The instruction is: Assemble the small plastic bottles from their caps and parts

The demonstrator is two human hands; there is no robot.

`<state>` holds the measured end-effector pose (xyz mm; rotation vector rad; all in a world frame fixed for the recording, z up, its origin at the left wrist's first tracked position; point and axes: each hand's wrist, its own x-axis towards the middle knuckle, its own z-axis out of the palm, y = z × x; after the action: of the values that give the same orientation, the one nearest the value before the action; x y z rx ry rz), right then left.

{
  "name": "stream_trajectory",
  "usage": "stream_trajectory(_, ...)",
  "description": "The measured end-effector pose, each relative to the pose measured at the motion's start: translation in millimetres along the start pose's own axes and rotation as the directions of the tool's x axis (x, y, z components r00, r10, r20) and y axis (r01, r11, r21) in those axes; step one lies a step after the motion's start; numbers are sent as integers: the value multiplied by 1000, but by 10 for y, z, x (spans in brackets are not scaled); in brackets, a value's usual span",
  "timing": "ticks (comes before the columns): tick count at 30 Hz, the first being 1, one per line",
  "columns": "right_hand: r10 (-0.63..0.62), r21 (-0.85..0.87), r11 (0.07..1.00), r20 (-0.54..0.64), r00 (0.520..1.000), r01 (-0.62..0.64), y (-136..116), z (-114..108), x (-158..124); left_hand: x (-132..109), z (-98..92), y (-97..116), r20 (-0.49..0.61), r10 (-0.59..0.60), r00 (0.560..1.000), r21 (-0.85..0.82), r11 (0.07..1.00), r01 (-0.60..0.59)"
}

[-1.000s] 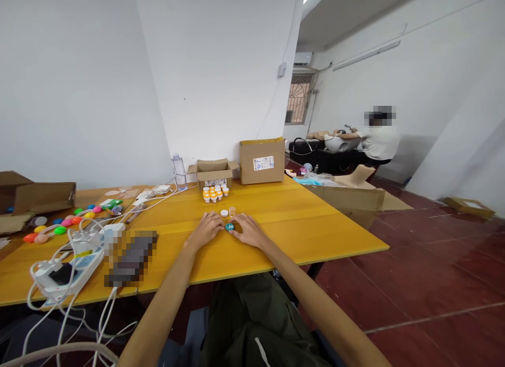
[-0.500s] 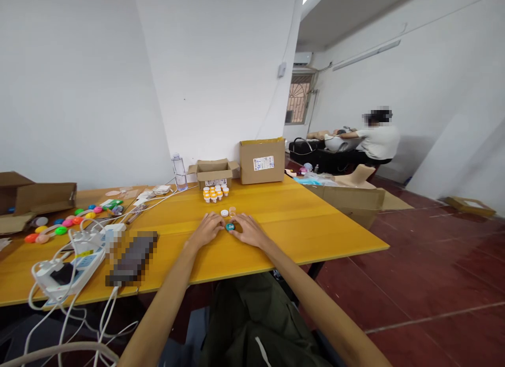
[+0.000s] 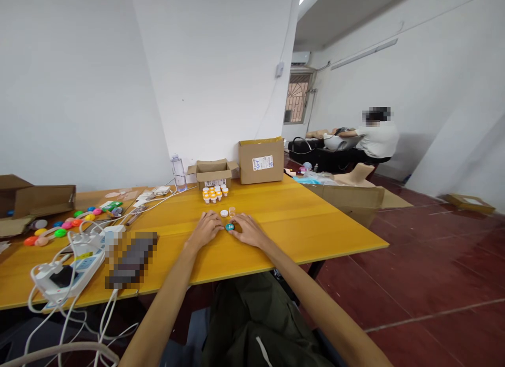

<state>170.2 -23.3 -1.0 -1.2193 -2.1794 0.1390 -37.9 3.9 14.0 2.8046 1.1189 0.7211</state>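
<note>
A small round teal disc-like piece (image 3: 229,227) with a pale mark on top lies on the table between my hands. My right hand (image 3: 248,230) holds its right side between thumb and index finger, the other fingers spread forward. To its left, my left hand (image 3: 207,227) rests on the table with fingers loosely bent and apart, its tips close to the piece; I see nothing in it. Just beyond are a white round cap (image 3: 224,213) and a small clear cup (image 3: 232,211). Farther back stand several small bottles (image 3: 215,193) with white caps and orange bodies.
An opened carton (image 3: 213,175) and a taller closed carton (image 3: 261,161) stand by the wall, near a water bottle (image 3: 178,173). A phone (image 3: 132,260), power strips (image 3: 84,261), cables and colourful balls (image 3: 77,221) occupy the left. Another person (image 3: 379,135) sits far right.
Both hands and the teal piece stay almost in place. The whole view has shifted very slightly. The far person's arms have moved a little.
</note>
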Motion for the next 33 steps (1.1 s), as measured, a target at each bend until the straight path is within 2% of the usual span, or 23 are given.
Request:
stream_trajectory(12, -1, -10, 1000, 30, 1000, 1, -12, -30, -2, 35, 13, 52, 14, -119, 993, -150, 981, 120)
stream_trajectory(25, -15, 2, 1000, -12, 1000, 15, 48, 39, 3, 116, 35, 83, -81, -156, 984, -281, 951, 127)
stream_trajectory(33, -29, 14, 999, -14, 999, 29, 56, 42, 10, 135, 79, 72, -70, -172, 983, -312, 939, 142)
